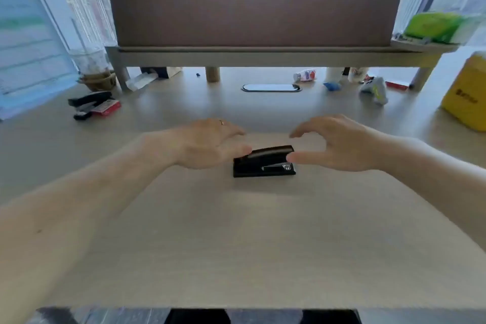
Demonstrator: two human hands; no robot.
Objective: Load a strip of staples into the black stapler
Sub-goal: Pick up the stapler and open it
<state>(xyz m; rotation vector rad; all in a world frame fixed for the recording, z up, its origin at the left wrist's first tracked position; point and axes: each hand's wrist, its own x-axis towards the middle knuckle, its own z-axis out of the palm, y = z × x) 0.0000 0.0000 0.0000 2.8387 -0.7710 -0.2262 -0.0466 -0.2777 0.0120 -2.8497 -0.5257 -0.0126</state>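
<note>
The black stapler point(264, 163) lies flat on the wooden desk point(236, 231), closed, its metal nose pointing right. My left hand point(207, 143) hovers at its left end, thumb near the rear of the top arm, fingers spread. My right hand point(334, 143) is curved open at the stapler's right end, with the thumb tip close to the nose and the fingers arched above. Neither hand grips anything. A red staple box point(106, 108) sits far left beside another black stapler point(89, 102). No loose staple strip is visible.
A brown padded divider point(255, 8) on a raised shelf spans the back. A cable grommet point(271, 87) lies behind the hands. A yellow container point(466, 92) stands at right, small packets and wrappers point(373, 88) at back right, papers point(29, 47) at far left.
</note>
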